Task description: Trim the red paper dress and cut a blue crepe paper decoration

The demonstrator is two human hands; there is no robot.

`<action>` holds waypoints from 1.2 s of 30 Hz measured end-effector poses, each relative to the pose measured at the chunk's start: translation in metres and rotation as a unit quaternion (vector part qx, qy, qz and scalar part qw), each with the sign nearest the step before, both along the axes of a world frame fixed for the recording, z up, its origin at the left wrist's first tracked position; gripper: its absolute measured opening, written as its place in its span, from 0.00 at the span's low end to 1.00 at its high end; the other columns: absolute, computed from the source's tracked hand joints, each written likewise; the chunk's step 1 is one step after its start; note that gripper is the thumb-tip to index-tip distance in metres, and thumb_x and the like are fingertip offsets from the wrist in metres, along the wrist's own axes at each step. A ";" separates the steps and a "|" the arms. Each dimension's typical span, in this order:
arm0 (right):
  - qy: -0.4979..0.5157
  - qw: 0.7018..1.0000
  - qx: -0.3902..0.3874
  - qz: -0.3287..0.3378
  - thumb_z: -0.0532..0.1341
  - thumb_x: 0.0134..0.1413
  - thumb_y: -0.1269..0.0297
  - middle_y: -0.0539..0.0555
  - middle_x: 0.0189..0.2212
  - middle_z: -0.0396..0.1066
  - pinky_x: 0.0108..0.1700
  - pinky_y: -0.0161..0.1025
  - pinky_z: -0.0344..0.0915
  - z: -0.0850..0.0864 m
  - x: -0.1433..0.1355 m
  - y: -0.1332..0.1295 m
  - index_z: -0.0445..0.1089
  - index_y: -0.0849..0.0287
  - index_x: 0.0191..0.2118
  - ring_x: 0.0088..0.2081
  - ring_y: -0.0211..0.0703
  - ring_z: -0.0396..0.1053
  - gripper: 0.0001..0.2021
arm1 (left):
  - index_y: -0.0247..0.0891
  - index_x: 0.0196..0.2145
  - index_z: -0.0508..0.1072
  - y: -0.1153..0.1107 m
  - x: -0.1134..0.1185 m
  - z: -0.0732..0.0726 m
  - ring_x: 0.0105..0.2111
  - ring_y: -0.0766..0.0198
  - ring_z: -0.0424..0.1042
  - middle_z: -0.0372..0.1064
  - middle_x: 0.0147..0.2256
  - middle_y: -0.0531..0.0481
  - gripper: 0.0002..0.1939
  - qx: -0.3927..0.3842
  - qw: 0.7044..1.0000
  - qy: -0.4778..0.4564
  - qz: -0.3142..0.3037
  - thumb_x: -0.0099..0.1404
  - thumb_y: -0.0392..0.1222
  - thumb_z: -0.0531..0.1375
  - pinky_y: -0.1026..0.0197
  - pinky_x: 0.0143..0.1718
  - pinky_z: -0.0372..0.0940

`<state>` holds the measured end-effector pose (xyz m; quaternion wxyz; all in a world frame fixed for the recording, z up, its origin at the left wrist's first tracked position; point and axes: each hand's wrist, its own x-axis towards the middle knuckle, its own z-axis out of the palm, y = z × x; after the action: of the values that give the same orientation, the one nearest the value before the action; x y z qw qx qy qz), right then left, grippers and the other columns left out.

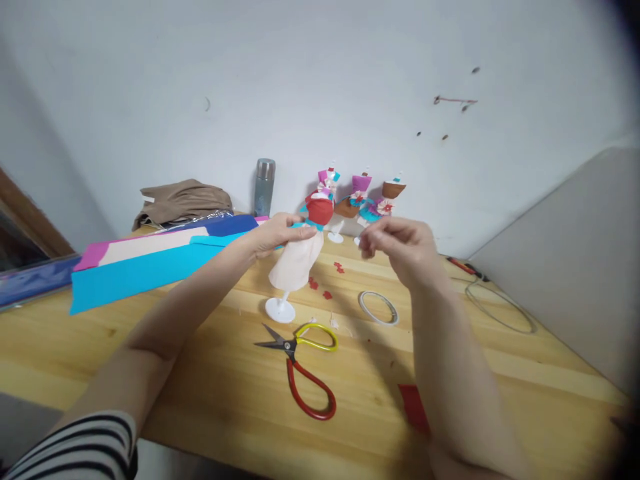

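My left hand (280, 235) is closed around the waist of a small dress form on a stand, tilted with its white round base (280, 310) at the table. The form wears a red top (320, 212), a blue waistband and a pale cream skirt (296, 263). To its right, my right hand (397, 243) is raised with its fingers pinched together; whatever they hold, if anything, cannot be made out. In front of the form lie open scissors (289, 345) with one yellow and one red handle. Small red cut-outs (327, 295) are scattered beside the base.
Behind stand several dressed miniature forms (393, 190) and a flask (265, 188). Blue, cream and pink sheets (135, 277) and brown cloth (185, 203) are at left. A ring of tape or wire (379, 321), a red piece (413, 408) and a wire loop (505, 317) lie at right.
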<state>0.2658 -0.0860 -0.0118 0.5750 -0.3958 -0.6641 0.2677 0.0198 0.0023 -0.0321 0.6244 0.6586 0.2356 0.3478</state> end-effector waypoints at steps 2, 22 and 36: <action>-0.169 0.968 -0.111 0.146 0.72 0.54 0.55 0.53 0.23 0.77 0.29 0.41 0.68 -0.002 -0.009 -0.014 0.80 0.57 0.28 0.24 0.43 0.73 0.12 | 0.34 0.28 0.78 -0.001 -0.005 0.008 0.29 0.61 0.77 0.78 0.28 0.46 0.23 0.004 0.999 0.012 0.036 0.45 0.52 0.81 0.60 0.34 0.71; -0.472 0.871 0.062 0.120 0.59 0.56 0.74 0.55 0.30 0.71 0.43 0.48 0.69 -0.115 -0.039 -0.067 0.69 0.54 0.34 0.36 0.51 0.67 0.07 | 0.39 0.24 0.72 -0.082 -0.025 0.031 0.28 0.59 0.67 0.66 0.25 0.49 0.19 0.342 0.875 0.317 0.133 0.60 0.56 0.68 0.57 0.29 0.58; 0.041 0.981 0.146 0.116 0.62 0.56 0.26 0.40 0.18 0.46 0.22 0.41 0.57 -0.005 -0.033 -0.067 0.69 0.47 0.39 0.15 0.38 0.46 0.28 | 0.36 0.33 0.78 -0.082 -0.014 0.050 0.31 0.64 0.67 0.71 0.31 0.50 0.20 0.226 0.951 0.202 0.060 0.61 0.58 0.68 0.62 0.30 0.59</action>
<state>0.2330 -0.1528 -0.0166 0.6185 -0.2159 -0.7133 0.2490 0.0054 -0.0797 0.0175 0.3768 0.8232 0.3115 0.2886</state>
